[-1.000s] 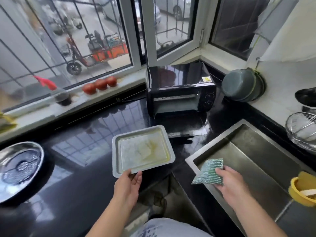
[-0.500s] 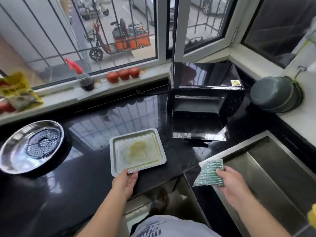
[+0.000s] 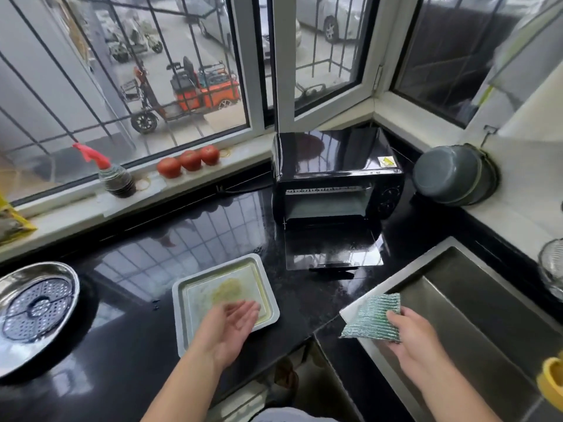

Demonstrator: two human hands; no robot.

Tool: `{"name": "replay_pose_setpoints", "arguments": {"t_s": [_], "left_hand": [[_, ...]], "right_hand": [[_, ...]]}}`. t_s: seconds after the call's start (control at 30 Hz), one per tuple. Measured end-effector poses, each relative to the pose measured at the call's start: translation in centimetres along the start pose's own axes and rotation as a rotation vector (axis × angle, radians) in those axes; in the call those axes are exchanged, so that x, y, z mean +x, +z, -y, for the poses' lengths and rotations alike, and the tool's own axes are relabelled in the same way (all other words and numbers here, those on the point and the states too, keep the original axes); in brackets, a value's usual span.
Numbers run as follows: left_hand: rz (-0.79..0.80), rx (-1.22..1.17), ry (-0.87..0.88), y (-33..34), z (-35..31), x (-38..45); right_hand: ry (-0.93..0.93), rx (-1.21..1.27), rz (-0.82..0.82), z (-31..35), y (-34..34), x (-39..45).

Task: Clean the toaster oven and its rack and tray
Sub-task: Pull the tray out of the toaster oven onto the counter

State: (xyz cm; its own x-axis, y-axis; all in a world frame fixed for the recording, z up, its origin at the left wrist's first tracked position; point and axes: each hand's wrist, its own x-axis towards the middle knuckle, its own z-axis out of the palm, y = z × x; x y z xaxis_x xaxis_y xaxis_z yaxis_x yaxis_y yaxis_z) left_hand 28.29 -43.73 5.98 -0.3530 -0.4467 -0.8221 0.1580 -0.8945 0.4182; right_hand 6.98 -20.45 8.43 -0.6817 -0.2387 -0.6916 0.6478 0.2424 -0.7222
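A black toaster oven (image 3: pixel 336 178) stands at the back of the dark counter with its door (image 3: pixel 332 249) folded down flat. In front of it, a grey baking tray (image 3: pixel 195 287) with yellowish grease lies on the counter. My left hand (image 3: pixel 231 325) hovers over the tray's near right corner, fingers straight and spread, holding nothing. My right hand (image 3: pixel 411 336) grips a green scouring sponge (image 3: pixel 373 316) over the sink's left rim. No rack can be made out inside the oven.
A steel sink (image 3: pixel 475 303) sits on the right, a yellow cup (image 3: pixel 551 382) at its near edge. A steel steamer dish (image 3: pixel 33 309) lies far left. On the sill stand a spray bottle (image 3: pixel 114 175) and three tomatoes (image 3: pixel 189 161). Grey bowls (image 3: pixel 454 175) lean right of the oven.
My left hand let go of the tray's near edge and lifted over its corner, fingers spread. The tray rests on the counter. My right hand keeps the sponge.
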Motion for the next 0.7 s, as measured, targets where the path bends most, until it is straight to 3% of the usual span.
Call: {"name": "replay_pose_setpoints", "arguments": {"t_s": [0.17, 0.37, 0.53, 0.7], "left_hand": [[0.239, 0.155, -0.015, 11.9, -2.0, 4.3], [0.291, 0.177, -0.007, 24.4, -2.5, 12.0], [0.262, 0.022, 0.098, 29.3, -2.7, 15.8], [0.23, -0.004, 0.123, 29.3, -1.5, 16.0]], "right_hand": [[-0.009, 0.088, -0.121, 2.5, -0.1, 1.5], [-0.043, 0.13, -0.211, 4.9, -0.3, 2.0], [-0.066, 0.142, -0.266, 5.5, -1.2, 1.7], [-0.053, 0.23, -0.308, 4.3, -2.5, 1.1]]}}
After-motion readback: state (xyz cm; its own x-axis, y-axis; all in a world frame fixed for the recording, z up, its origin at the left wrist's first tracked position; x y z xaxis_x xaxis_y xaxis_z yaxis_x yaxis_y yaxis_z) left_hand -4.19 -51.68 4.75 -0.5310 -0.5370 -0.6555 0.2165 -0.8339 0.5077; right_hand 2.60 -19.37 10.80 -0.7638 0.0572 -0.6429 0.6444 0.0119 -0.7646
